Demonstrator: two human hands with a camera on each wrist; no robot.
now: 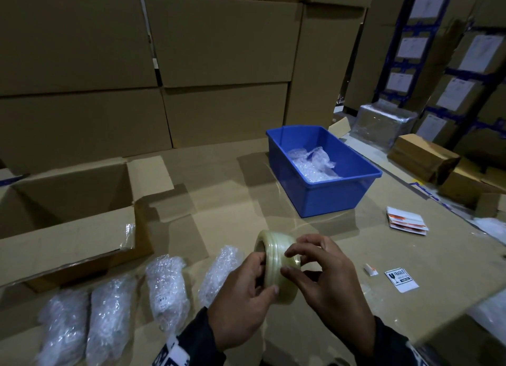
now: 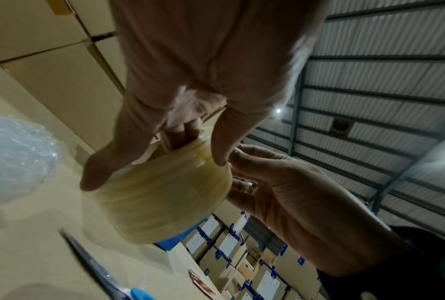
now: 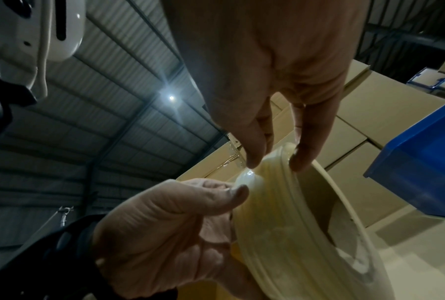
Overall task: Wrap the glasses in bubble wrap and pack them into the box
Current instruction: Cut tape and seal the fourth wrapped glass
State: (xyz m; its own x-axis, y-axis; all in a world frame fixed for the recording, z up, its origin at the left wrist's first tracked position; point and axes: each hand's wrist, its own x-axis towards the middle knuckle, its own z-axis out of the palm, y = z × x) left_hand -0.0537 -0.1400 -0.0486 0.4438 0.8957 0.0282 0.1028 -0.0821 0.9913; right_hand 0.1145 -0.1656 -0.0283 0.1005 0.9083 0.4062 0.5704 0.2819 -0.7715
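Four glasses swaddled in clear bubble wrap lie on their sides in a row on the cardboard surface at my lower left: the first bundle (image 1: 64, 326), the second (image 1: 111, 317), the third (image 1: 167, 289), and the fourth (image 1: 219, 272) nearest my wrist. Just behind them stands the open brown cardboard box (image 1: 68, 223), flaps spread outward, clear tape on its near corner.

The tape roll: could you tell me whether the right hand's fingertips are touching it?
Touching. In the right wrist view, two fingertips of the right hand press on the tape roll at its rim; the head view also shows them on it.
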